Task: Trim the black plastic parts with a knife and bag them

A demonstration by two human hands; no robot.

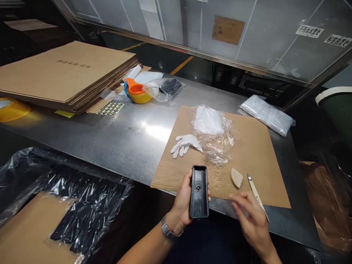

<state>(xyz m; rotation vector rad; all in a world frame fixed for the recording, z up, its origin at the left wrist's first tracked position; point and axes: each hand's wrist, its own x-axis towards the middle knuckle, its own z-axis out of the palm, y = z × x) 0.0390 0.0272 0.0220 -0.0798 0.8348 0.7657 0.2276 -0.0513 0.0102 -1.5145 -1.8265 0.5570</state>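
Note:
My left hand (180,201), with a metal watch on its wrist, is closed round a black hollow rectangular plastic part (199,192). The part's open side faces up, and a small hole shows in its floor. To the right, my right hand (251,216) hovers at the table's front edge with fingers loosely bent and apart, holding nothing that I can see. Beside it lies a white-handled craft knife (255,192), blade end pointing away. A beige wedge-shaped pad (236,178) rests on the cardboard sheet (258,150). Behind the part lies a white glove (187,144).
Clear plastic bags with white material (208,120) lie on the cardboard. Flat cardboard (68,69) is stacked at the left, near tape rolls (140,93) and a sticker sheet (110,109). A wrapped packet (268,114) lies back right; a plastic-lined box (33,227) stands front left.

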